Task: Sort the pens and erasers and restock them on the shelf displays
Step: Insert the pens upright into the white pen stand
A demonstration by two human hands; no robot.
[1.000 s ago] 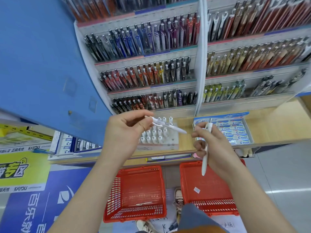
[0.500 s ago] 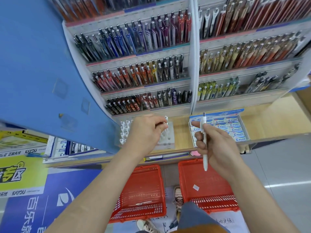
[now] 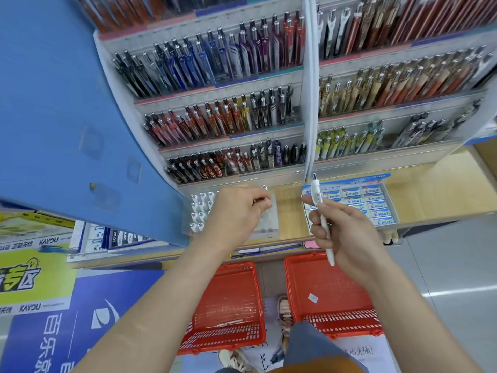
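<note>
At a pale wooden shop ledge [image 3: 290,211], the left hand [image 3: 234,214] pinches a silver-tipped pen [image 3: 266,199] in a clear stand of white pens [image 3: 200,211]. The right hand [image 3: 347,238] grips a slim white plastic pen [image 3: 320,211] upright near a tray of blue-white erasers [image 3: 376,203], above two red plastic baskets [image 3: 228,305].

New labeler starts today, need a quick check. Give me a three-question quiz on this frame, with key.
1. True or false: the right hand grips a white pen.
2. Where is the left hand, which pinches a second pen?
A) on the floor
B) at the pen holder on the wooden shelf
C) at the top row of the rack
3. Fill in: the two baskets on the floor are ___.

Key: 1 true; 2 B; 3 red.
</note>
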